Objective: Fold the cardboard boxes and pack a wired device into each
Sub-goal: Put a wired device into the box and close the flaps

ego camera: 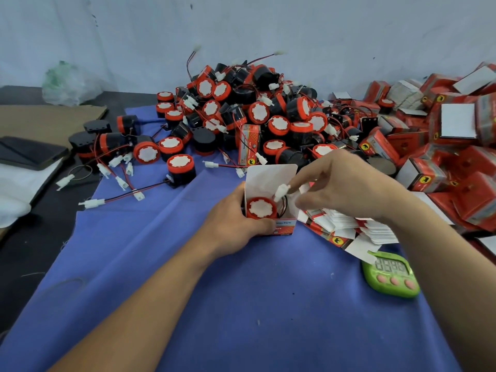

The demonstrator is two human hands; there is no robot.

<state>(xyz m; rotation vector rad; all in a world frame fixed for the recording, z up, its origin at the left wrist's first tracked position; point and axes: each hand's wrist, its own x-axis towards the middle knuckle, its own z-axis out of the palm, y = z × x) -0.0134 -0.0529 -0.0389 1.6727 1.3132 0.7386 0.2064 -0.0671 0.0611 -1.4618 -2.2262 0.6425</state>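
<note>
A small cardboard box stands open on the blue cloth, its white top flap raised. My left hand grips it from the left, thumb across its front. Inside sits a wired device with a red rim and white face. My right hand pinches the device's white connector just above the box opening. A big pile of loose wired devices lies behind. Flat unfolded boxes are stacked under my right wrist.
Packed red boxes are heaped at the right. A green digital timer sits on the blue cloth near my right forearm. A phone, brown cardboard and a plastic bag lie at the left.
</note>
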